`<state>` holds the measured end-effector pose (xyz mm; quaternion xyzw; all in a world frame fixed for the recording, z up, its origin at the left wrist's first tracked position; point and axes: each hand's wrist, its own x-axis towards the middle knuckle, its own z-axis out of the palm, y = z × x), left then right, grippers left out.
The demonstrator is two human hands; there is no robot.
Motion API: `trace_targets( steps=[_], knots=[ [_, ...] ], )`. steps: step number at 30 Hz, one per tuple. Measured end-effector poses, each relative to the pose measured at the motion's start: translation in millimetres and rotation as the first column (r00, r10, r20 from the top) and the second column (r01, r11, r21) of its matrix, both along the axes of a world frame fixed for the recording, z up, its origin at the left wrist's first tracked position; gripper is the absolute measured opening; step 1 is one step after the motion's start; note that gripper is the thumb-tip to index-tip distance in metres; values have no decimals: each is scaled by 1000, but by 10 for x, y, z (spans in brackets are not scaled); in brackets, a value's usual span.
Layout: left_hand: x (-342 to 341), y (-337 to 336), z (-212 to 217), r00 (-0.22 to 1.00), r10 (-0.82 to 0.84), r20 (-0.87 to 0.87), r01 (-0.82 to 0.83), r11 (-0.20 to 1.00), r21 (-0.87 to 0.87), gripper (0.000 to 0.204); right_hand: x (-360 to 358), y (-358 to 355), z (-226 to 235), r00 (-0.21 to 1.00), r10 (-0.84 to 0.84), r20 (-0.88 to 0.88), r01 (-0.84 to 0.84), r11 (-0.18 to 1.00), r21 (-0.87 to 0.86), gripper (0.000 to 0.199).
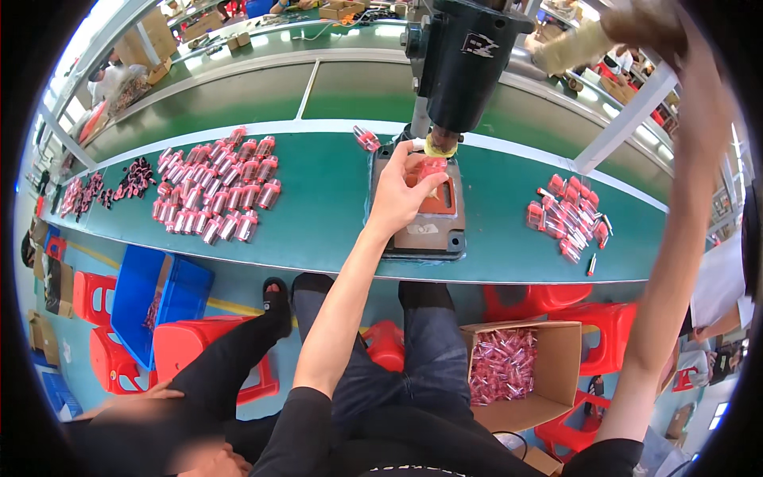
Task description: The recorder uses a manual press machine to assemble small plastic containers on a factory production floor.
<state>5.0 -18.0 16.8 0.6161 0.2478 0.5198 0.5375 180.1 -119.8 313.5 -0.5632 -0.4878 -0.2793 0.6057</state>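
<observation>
My left hand (397, 195) pinches a small pink-and-clear plastic part (431, 168) between thumb and fingers. It holds the part over the base plate (421, 240) of a black arbor press (469, 75), right under the yellowish tip of its ram (442, 143). Raised at the upper right, my right hand (650, 30) is wrapped round the end of the press's lever (574, 48), which is covered in pale yellowish wrapping. That hand is smeared by motion. Behind the press base one pink-capped clear cylinder (366, 138) lies alone.
Pink-capped cylinders lie in a large group (218, 187) on the left of the green bench, beside small dark parts (135, 179). Another pile (568, 215) is on the right. Below stand a carton of pink parts (568, 358), red stools (191, 350) and a blue bin (139, 298). A person sits at left.
</observation>
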Motion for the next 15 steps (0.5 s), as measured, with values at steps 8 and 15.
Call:
trace_targets(
  steps=[8, 15],
  knots=[
    [100, -10, -53, 997, -72, 25, 71, 997, 18, 45, -460, -1266, -1220, 891, 230, -391, -431, 701, -569, 74],
    [36, -30, -27, 997, -76, 27, 76, 997, -14, 39, -358, -839, -1277, 689, 3, -724, -619, 521, -587, 58]
  ],
)
